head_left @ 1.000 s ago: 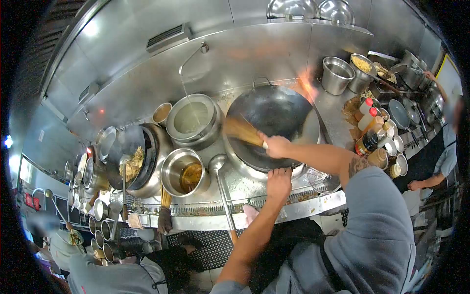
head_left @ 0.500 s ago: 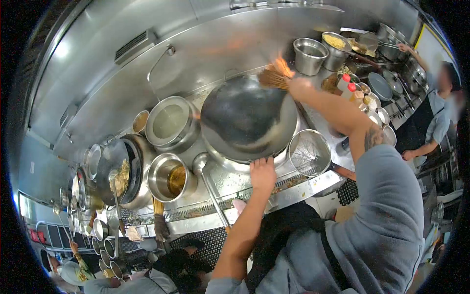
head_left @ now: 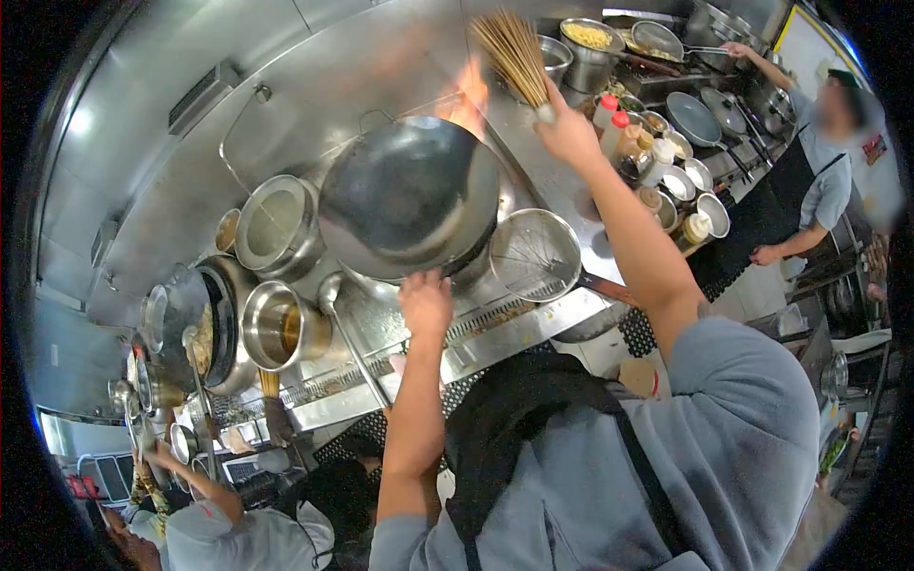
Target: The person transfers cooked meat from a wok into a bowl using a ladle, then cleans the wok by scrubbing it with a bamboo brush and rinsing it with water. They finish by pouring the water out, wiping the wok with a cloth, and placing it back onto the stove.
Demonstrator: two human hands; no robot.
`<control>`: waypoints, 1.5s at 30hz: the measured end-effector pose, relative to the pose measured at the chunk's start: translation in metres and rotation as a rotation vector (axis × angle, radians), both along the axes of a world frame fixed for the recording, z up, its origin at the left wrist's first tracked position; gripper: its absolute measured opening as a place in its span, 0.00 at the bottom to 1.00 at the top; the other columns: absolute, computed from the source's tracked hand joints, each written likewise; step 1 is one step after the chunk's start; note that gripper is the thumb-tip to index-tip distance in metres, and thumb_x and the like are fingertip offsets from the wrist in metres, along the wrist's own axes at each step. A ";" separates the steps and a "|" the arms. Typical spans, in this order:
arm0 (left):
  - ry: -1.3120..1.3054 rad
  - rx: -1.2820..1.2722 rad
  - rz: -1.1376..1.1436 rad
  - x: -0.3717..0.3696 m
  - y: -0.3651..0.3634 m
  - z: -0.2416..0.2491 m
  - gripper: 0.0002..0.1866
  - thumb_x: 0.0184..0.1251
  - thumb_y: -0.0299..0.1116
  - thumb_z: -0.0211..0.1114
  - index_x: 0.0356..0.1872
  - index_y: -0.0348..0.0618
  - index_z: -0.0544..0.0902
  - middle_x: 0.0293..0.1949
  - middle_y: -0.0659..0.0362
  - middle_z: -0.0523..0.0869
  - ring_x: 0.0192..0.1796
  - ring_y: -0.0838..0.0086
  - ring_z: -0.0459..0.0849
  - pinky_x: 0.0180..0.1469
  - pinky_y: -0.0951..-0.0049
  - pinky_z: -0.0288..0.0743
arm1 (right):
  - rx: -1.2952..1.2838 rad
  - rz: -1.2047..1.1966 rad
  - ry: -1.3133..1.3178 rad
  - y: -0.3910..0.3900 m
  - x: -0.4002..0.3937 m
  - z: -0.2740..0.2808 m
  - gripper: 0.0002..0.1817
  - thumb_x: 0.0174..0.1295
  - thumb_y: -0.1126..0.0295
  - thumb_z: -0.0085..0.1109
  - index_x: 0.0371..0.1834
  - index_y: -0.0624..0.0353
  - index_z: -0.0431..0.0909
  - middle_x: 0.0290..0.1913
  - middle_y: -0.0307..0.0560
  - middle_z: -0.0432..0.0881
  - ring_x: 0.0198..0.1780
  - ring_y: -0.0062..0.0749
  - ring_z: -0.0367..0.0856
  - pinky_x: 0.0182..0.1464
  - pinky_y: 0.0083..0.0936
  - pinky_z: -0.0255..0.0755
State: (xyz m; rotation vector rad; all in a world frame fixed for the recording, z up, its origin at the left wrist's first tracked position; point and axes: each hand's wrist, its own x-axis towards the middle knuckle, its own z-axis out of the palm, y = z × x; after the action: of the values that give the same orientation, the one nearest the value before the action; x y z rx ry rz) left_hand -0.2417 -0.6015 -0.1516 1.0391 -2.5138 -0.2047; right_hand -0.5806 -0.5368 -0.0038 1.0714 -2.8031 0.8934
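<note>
A large dark wok (head_left: 409, 195) sits on the burner, with flames rising behind its far right edge. My left hand (head_left: 426, 303) is closed on the wok's near rim. In my right hand (head_left: 569, 131) is a bamboo brush (head_left: 514, 57), raised beyond the wok to the right, bristles pointing up and away. A wire strainer (head_left: 535, 255) with a wooden handle rests just right of the wok. To the wok's left lies a long-handled ladle (head_left: 330, 293) beside a steel pot (head_left: 276, 324) of brown liquid.
A round pot (head_left: 276, 226) of cloudy liquid stands at the left. Sauce bottles (head_left: 628, 143) and small bowls are at the right. One co-worker (head_left: 809, 190) stands far right, holding a strainer handle; another person (head_left: 248, 533) is at the lower left.
The brush in my right hand has lifted off the wok and swung up, away from it. The flames look larger. The wok, tilted slightly, is still held at its rim, and the view has shifted.
</note>
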 end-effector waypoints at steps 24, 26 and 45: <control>-0.180 0.418 1.080 0.237 0.150 -0.114 0.31 0.59 0.45 0.65 0.63 0.43 0.72 0.57 0.43 0.77 0.59 0.44 0.74 0.60 0.50 0.70 | 0.040 0.394 0.092 0.171 0.066 -0.182 0.28 0.54 0.66 0.63 0.61 0.61 0.73 0.58 0.62 0.74 0.60 0.59 0.69 0.65 0.45 0.64; -0.178 0.533 1.070 0.246 0.135 -0.138 0.29 0.59 0.44 0.64 0.59 0.41 0.72 0.53 0.42 0.80 0.55 0.44 0.78 0.57 0.51 0.73 | -0.016 0.550 0.074 0.175 0.091 -0.182 0.28 0.54 0.66 0.64 0.60 0.60 0.73 0.58 0.61 0.73 0.61 0.59 0.69 0.66 0.45 0.63; 1.446 1.566 0.420 0.297 0.240 -0.020 0.06 0.56 0.26 0.58 0.35 0.39 0.74 0.18 0.67 0.67 0.16 0.79 0.64 0.25 0.72 0.70 | 0.340 1.236 -0.901 0.125 0.369 -0.176 0.42 0.61 0.42 0.62 0.70 0.62 0.65 0.54 0.51 0.83 0.56 0.38 0.81 0.56 0.34 0.73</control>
State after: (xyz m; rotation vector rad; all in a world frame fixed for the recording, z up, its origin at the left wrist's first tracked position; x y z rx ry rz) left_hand 0.0557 -0.3613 -0.1714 1.0505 -0.4762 -2.0073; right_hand -0.2112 -0.4121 -0.1794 3.3199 -2.5986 1.0973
